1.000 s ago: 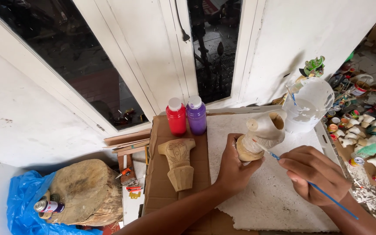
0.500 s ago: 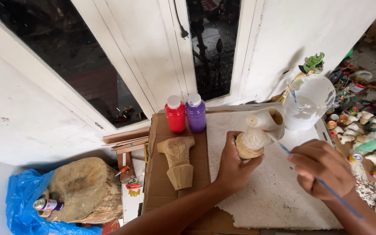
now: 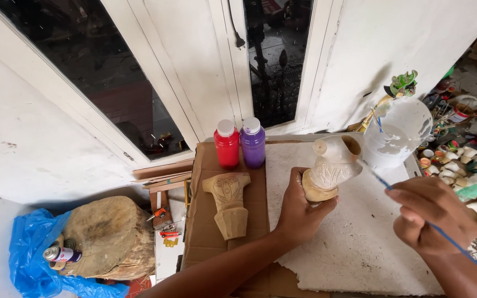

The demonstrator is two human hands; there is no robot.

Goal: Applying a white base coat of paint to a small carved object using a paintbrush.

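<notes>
I see left hand (image 3: pixel 299 212) gripping carved figure (image 3: pixel 329 171) at frame centre, right hand (image 3: pixel 429 215) pinching brush (image 3: pixel 409 207), tip at figure; painting step, next needs steady strokes

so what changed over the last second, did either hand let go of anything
Neither let go. The left hand keeps its grip on the carved wooden piece, and the right hand keeps the thin blue brush, whose tip has shifted slightly along the carving. The red bottle, purple bottle and unpainted carving stayed put.
</notes>
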